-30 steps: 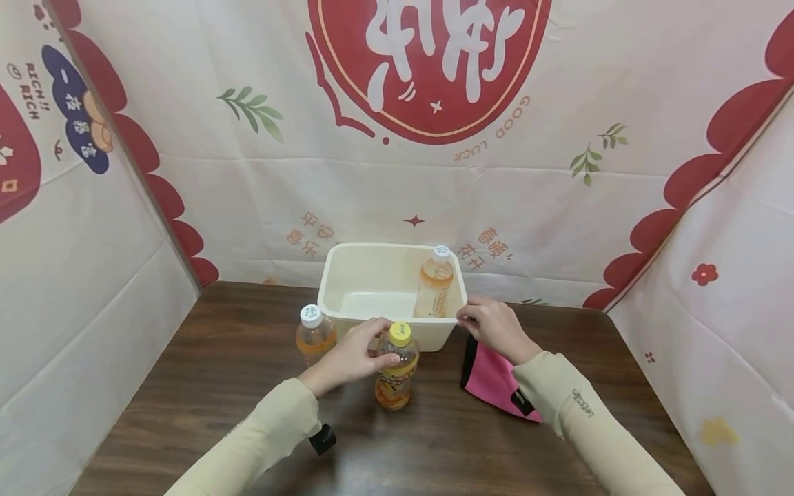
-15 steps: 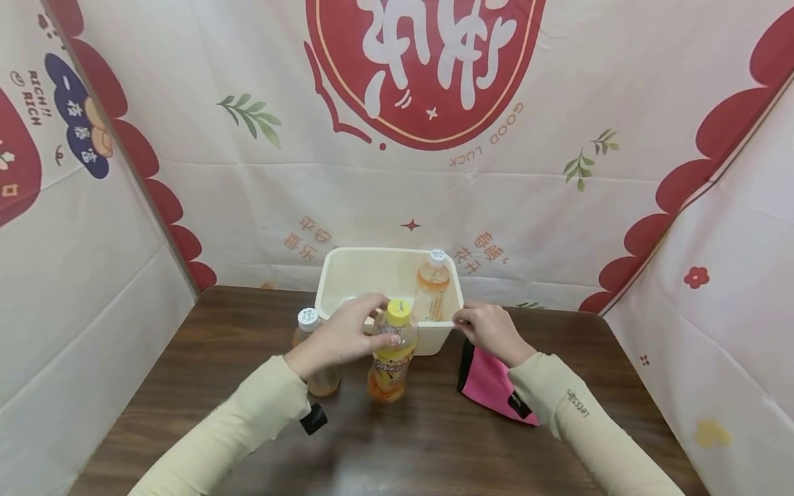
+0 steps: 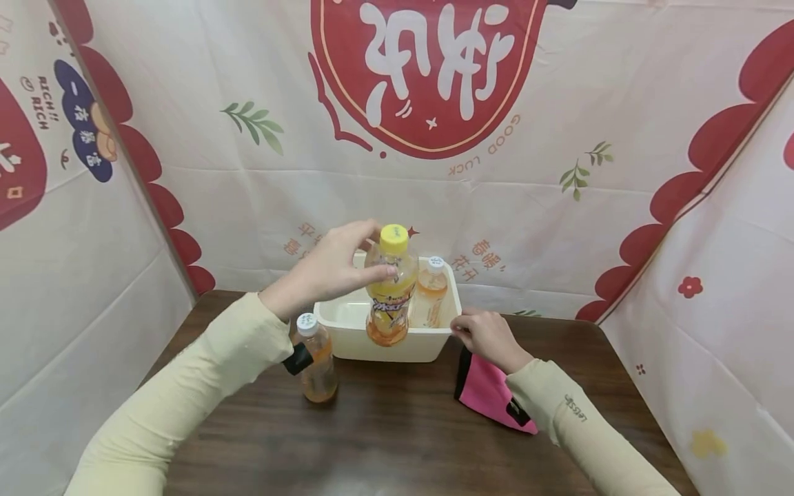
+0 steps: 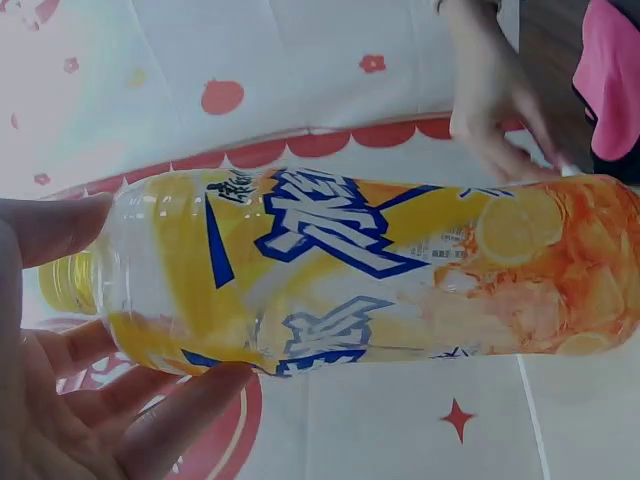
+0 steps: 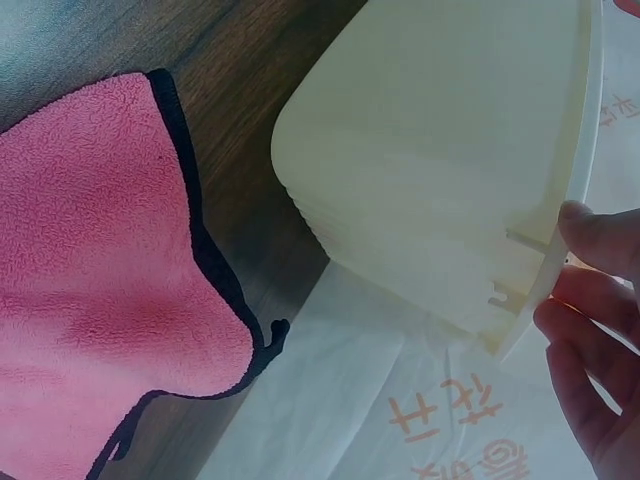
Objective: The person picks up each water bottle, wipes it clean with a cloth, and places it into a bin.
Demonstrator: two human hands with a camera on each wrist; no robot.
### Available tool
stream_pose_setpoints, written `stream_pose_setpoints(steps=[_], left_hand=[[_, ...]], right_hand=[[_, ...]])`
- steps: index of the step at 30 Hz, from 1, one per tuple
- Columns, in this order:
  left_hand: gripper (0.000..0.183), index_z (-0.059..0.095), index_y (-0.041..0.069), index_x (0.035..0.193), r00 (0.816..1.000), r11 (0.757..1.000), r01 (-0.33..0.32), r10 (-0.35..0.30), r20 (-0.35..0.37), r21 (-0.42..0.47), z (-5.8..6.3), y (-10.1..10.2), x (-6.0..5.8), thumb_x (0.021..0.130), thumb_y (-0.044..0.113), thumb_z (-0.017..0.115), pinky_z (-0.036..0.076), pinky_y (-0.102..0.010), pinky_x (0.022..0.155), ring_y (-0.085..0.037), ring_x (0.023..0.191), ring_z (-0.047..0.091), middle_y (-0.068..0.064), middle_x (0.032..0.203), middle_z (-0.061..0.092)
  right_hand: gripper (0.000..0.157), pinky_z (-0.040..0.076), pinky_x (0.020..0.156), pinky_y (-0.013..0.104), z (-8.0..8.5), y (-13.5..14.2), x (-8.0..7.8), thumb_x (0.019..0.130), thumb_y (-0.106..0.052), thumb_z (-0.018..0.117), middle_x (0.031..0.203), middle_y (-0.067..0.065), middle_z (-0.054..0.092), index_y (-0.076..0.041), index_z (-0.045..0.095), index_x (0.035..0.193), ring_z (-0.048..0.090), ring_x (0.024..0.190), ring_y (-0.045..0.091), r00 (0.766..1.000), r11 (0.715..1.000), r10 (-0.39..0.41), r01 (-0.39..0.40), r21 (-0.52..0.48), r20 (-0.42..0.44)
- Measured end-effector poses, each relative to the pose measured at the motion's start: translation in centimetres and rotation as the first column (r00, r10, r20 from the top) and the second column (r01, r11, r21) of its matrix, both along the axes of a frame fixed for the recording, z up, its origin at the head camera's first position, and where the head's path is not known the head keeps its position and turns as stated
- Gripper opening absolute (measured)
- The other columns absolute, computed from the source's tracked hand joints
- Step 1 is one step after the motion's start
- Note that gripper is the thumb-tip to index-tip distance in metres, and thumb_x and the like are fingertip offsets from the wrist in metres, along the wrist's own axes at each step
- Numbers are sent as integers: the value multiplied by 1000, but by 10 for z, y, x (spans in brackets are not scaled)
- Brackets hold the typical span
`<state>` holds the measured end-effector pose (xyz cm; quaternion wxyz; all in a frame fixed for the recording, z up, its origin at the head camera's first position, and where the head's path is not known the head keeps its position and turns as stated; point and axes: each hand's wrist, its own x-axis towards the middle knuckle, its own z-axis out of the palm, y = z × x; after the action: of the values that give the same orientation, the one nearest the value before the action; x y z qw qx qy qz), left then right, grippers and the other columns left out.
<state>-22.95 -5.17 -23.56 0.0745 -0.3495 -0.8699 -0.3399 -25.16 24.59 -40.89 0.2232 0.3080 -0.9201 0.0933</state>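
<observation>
My left hand (image 3: 331,260) grips a yellow-capped drink bottle (image 3: 391,303) round its upper part and holds it upright, raised off the table, overlapping the front rim of the cream plastic bin (image 3: 372,350) in the head view. Close up in the left wrist view, the bottle (image 4: 370,270) has a yellow label with blue lettering and orange liquid at its base. My right hand (image 3: 490,335) pinches the bin's right front corner; the right wrist view has thumb and fingers on the rim (image 5: 575,150). Inside the bin, at its right end, stands a white-capped bottle (image 3: 431,293).
Another white-capped bottle (image 3: 319,365) with orange liquid stands on the brown wooden table (image 3: 372,427), left of the bin. A pink cloth (image 3: 490,393) with black edging lies below my right hand. Printed fabric (image 3: 347,193) hangs behind and at both sides.
My left hand has lifted the yellow-capped bottle off the table, up and forward to the bin's front edge. My right hand has stayed on the bin's corner.
</observation>
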Motion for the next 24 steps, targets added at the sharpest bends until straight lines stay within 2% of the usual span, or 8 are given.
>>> stream_pose_setpoints(steps=[4, 9, 15, 24], left_hand=[[42, 51, 13, 114, 999, 999, -20, 21, 28, -29, 6, 2, -14, 81, 35, 65, 48, -42, 84, -21, 103, 55, -1, 112, 58], [43, 50, 12, 114, 997, 998, -39, 42, 70, -52, 3, 2, -33, 81, 35, 65, 48, -43, 85, -24, 106, 55, -5, 115, 57], [44, 49, 10, 116, 994, 994, -50, 59, 95, -98, -6, 3, -56, 82, 33, 65, 45, -45, 88, -27, 110, 52, -9, 118, 56], [46, 47, 9, 118, 985, 988, -62, 84, 150, -142, -22, 5, -85, 83, 32, 64, 44, -46, 90, -28, 112, 51, -14, 122, 54]], right_hand=[[10, 47, 50, 28, -1, 0, 0, 69, -10, 77, 76, -2, 63, -11, 71, 77, 58, 59, 12, 1000, 1000, -7, 7, -13, -23], [11, 45, 48, 27, -3, 0, -1, 68, -9, 78, 75, -3, 62, -12, 70, 75, 57, 57, 11, 999, 1000, 9, -10, -28, -42], [10, 45, 48, 28, -3, 1, -2, 69, -8, 77, 75, -4, 62, -11, 70, 77, 56, 56, 10, 999, 999, 4, -5, -34, -47], [10, 46, 50, 28, -6, 0, -2, 69, -10, 77, 76, -5, 63, -12, 71, 77, 56, 57, 9, 1000, 999, 3, -4, -44, -27]])
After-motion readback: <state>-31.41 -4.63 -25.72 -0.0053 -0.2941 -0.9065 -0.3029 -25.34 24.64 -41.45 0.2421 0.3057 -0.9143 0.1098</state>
